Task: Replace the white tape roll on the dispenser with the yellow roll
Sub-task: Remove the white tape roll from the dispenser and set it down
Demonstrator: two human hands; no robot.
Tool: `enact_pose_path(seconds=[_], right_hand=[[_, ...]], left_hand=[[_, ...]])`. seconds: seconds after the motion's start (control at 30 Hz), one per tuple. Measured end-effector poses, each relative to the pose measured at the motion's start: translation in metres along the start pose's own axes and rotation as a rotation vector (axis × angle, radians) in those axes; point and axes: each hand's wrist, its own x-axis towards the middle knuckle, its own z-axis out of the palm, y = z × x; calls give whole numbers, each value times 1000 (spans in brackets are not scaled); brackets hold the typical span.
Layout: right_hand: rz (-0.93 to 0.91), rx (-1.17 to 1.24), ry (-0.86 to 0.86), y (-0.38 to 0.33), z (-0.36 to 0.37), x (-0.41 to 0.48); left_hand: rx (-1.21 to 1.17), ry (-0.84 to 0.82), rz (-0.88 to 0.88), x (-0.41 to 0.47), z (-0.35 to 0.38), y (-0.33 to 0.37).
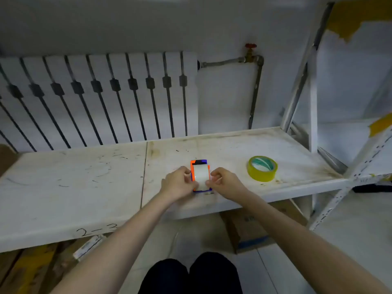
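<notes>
A: Orange and blue plastic framed the dispenser (200, 176), which sat near the front edge of a scuffed white shelf (84, 177), the white tape roll (200, 177) still seated in it.

B: And the 2 hands?

A: Both flanked it. The left hand (178, 184) pressed against the dispenser's left side, fingers curled in on the frame. The right hand (221, 181) met the lower right corner, thumb and fingertips pinched narrowly at the edge of the white roll. Whether those fingertips held a loose tape end or only the frame could not be told.

B: Where was the replacement?

A: The yellow roll (262, 168) lay flat on the same shelf, well to the right of the dispenser and apart from both hands, its green-and-white core facing up.

B: Anything else in the frame?

A: A white radiator (101, 96) stood behind the shelf, with a pipe and a red-handled valve (251, 48) to its right. The marking "2-3" (96, 230) was written on the shelf's front lip. A cardboard box (250, 230) sat on the floor beneath, and the person's dark-clad knees (191, 274) showed at the bottom edge.
</notes>
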Motion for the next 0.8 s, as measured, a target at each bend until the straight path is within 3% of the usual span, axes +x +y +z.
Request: enact_pose_path(seconds=[0.37, 0.67, 0.8], right_hand=[[-58, 106, 100, 22, 20, 24], [-133, 141, 102, 29, 29, 17], [-130, 150, 53, 29, 27, 10]], left_hand=[[-374, -24, -22, 33, 25, -12], [-603, 4, -55, 28, 6, -2], [-783, 33, -148, 18, -14, 8]])
